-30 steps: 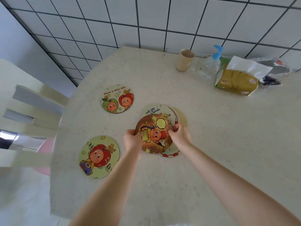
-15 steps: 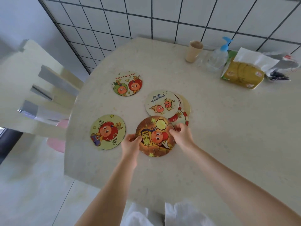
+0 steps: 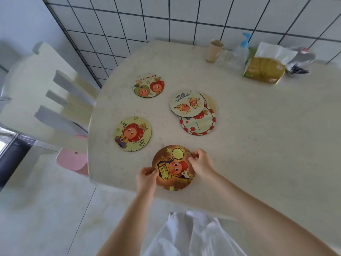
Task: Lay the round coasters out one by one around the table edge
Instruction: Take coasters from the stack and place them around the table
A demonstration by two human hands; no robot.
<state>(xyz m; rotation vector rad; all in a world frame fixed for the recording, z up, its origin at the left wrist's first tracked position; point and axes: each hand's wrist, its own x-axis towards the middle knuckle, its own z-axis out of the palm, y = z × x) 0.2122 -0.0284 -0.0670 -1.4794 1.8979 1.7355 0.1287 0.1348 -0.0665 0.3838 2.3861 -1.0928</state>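
Both hands hold a brown round coaster (image 3: pixel 172 169) with a yellow moon, low over the near table edge. My left hand (image 3: pixel 146 175) pinches its left rim and my right hand (image 3: pixel 201 161) grips its right rim. A yellow coaster with a red figure (image 3: pixel 132 133) lies near the left edge. Farther back lies a "Have a nice day" coaster (image 3: pixel 148 85). In the middle of the cream table (image 3: pixel 258 145) sits a loose pile of coasters (image 3: pixel 193 111), a pale one on top of a red-bordered one.
A paper cup (image 3: pixel 214 50), a pump bottle (image 3: pixel 240 52), a tissue pack (image 3: pixel 264 69) and a crumpled bag (image 3: pixel 300 60) stand at the back by the tiled wall. A cream slatted chair (image 3: pixel 42 100) with a pink seat stands at the table's left.
Both hands have drawn the brown coaster off the pile and toward me, down to the near table edge. The pale top coaster of the pile is now uncovered.
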